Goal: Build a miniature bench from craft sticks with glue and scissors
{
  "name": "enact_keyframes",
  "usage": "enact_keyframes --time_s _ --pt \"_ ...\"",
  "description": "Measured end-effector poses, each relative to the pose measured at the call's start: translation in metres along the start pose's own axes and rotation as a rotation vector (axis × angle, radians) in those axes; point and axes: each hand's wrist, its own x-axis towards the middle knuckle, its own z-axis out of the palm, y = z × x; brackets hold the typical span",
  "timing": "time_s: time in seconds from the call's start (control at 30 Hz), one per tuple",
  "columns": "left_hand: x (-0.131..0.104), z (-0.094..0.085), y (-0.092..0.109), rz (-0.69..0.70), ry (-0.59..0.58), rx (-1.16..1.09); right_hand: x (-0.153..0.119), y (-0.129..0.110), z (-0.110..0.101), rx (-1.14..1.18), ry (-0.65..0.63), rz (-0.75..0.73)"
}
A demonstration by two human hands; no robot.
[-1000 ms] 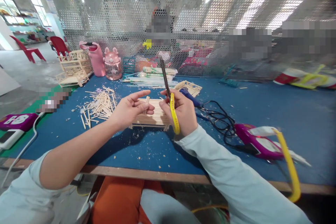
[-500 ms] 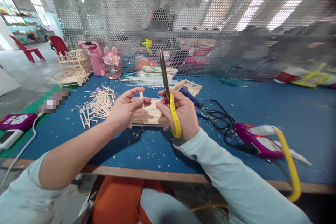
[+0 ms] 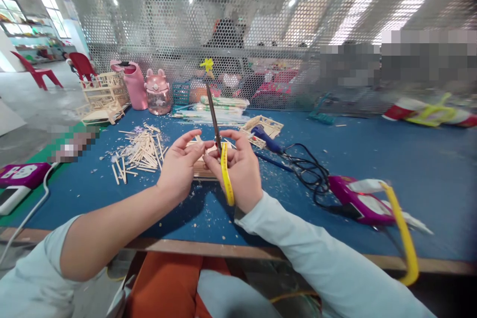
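My left hand (image 3: 179, 164) pinches a short wooden stick (image 3: 198, 138) between thumb and fingers, its lower part hidden. Close beside it, my right hand (image 3: 240, 171) grips scissors (image 3: 213, 114) with dark blades pointing up and a yellow handle loop. The fingertips of both hands nearly meet; I cannot tell whether they touch. Under the hands lies a slatted wooden piece (image 3: 204, 173) made of thin sticks, mostly covered by them. A pile of loose wooden sticks (image 3: 146, 149) lies to the left of my left hand.
Behind my right hand are a blue glue gun (image 3: 266, 138) and a small wooden frame (image 3: 274, 126). Black cable (image 3: 311, 174) leads to a purple power strip (image 3: 357, 198) at right. A pink bottle (image 3: 134, 87), a clear jar (image 3: 158, 97) and a wooden model (image 3: 104, 97) stand back left.
My right hand has moved left with the scissors, close to my left hand. The stick in my left hand has tilted and is now partly covered.
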Motion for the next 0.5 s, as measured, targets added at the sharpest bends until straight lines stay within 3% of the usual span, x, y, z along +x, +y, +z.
enact_keyframes --time_s 0.13,0.3,0.4,0.5 --pt "-0.002 0.003 -0.003 0.052 0.029 0.026 0.002 -0.003 -0.001 -0.01 0.043 -0.054" --pt "0.005 -0.003 0.002 0.031 -0.02 0.156 0.013 -0.009 -0.016 -0.073 -0.072 -0.04" --pt "0.013 -0.012 0.015 0.125 -0.124 0.446 0.021 -0.014 -0.029 -0.152 -0.216 0.007" --pt "0.016 -0.019 0.029 0.209 -0.406 0.964 0.025 -0.018 -0.039 -0.235 -0.376 0.048"
